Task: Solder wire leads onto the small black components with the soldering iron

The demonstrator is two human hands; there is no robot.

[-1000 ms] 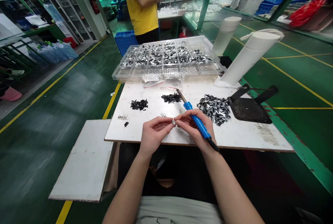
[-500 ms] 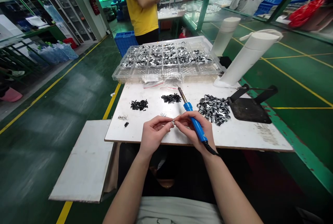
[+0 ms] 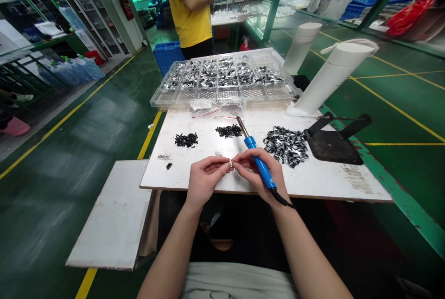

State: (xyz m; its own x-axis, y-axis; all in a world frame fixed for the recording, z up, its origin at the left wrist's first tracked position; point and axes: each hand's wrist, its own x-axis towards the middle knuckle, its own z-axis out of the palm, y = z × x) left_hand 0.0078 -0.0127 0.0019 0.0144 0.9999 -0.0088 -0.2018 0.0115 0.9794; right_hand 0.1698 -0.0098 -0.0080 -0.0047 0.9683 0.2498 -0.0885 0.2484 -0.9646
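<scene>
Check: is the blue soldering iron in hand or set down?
In hand: the blue soldering iron lies across the right hand, tip pointing away.

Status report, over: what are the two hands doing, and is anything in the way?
Left hand: pinching a small shiny part. Right hand: fingertips at same part, blue soldering iron held too. Nothing seen blocking; shiny pile lies just beyond right hand.

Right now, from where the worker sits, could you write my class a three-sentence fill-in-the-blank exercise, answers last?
The right hand holds a soldering iron whose handle is ____.
Seen from here, the two black piles lie to the ____ of the shiny pile.
The person standing beyond the divided tray wears a ____ shirt.

Missing words: blue; left; yellow.
</scene>
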